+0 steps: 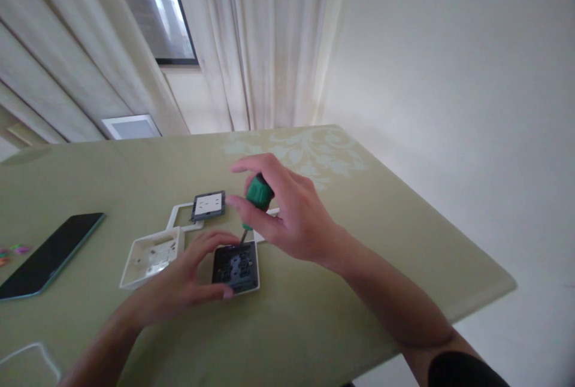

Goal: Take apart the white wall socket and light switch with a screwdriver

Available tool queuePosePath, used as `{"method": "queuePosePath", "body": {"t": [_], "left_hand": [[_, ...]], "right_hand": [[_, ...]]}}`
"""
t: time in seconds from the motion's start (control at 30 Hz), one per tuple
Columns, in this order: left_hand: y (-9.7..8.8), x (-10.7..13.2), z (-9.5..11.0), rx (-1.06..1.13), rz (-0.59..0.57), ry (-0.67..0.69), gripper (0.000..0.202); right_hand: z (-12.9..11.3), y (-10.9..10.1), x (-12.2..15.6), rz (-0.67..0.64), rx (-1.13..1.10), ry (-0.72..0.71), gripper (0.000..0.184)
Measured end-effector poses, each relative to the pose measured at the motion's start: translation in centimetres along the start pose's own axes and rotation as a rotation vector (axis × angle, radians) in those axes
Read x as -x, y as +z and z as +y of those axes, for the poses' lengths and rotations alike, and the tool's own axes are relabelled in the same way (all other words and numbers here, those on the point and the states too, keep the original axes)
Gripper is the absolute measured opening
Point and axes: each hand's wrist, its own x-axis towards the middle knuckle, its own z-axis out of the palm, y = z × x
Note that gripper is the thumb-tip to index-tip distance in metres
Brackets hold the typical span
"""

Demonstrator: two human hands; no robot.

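My right hand (291, 213) grips a green-handled screwdriver (257, 195), held nearly upright with its tip down on the top edge of a dark socket module (236, 267). The module lies back side up on the green table (359, 243). My left hand (179, 282) curls round the module's left side, thumb and fingers pinching its edges. Just behind lie a second module with a white face (208, 205), a thin white frame (179, 217) and a white back box (150, 256).
A black phone (49, 253) lies at the left, with small coloured bits (13, 251) beside it. A clear plastic piece (27, 363) shows at the bottom left. The table's right edge drops to a white floor. Curtains hang behind.
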Motion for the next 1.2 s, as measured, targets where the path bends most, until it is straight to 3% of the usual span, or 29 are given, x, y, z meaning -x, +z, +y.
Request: {"method": "queuePosePath", "body": {"t": [0.07,0.13,0.33,0.63,0.7,0.8,0.97,1.2], "left_hand": [[0.5,0.9,-0.7,0.002,-0.045,0.007,0.077],[1.6,1.2,-0.8,0.009,-0.015,0.001,0.079],[3.8,0.2,0.6,0.055,0.034,0.000,0.080],[3.9,0.5,1.1,0.119,0.029,-0.045,0.062],[3.9,0.4,1.3,0.123,0.013,-0.048,0.062],[3.7,0.2,1.5,0.123,-0.008,-0.038,0.063],[3.7,0.3,1.2,0.132,0.026,-0.022,0.074],[3.8,0.3,1.4,0.177,0.007,-0.048,0.049]], "right_hand": [[-0.1,0.3,0.0,-0.020,-0.034,-0.016,0.031],[-0.1,1.1,0.0,-0.071,-0.054,-0.028,0.030],[0.5,3.1,0.4,-0.185,-0.027,-0.051,0.030],[0.3,3.3,0.7,-0.237,-0.023,-0.049,0.030],[0.3,3.4,0.7,-0.260,-0.033,-0.059,0.030],[0.0,2.9,0.7,-0.196,-0.037,-0.066,0.031],[-0.3,2.2,0.8,-0.161,0.012,-0.017,0.030],[0.2,2.9,0.9,-0.192,-0.023,-0.035,0.029]]}}
